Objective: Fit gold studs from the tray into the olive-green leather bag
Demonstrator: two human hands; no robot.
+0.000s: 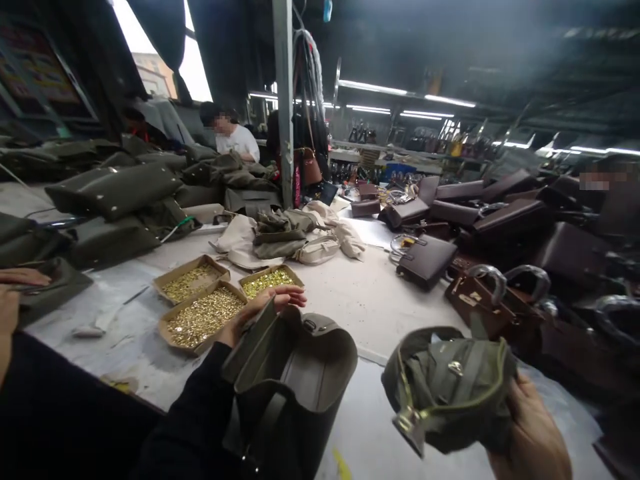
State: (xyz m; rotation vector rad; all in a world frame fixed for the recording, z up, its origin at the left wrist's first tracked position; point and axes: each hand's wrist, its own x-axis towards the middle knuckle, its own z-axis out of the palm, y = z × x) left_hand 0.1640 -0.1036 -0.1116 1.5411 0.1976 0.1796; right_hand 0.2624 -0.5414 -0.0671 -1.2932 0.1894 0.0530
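Right fingers [528, 399] gripping zippered pouch [457, 393], left fingers [290, 293] behind open bag [295, 427]

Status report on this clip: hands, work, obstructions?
Left hand open behind olive bag. Right hand gripping olive zippered pouch. Cardboard trays of gold pieces near left forearm.

A bag workshop: heaped brown handbags [427, 260], boxes [173, 343] of fittings [205, 316] (gold-coloured), tube lights [373, 87].

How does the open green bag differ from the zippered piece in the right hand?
The green bag looks larger than the zippered piece. The bag's mouth gapes, while the piece's inside looks filled with crumpled cloth. The piece's rim has a yellowish zipper; on the bag's rim none shows. Both are dark green.
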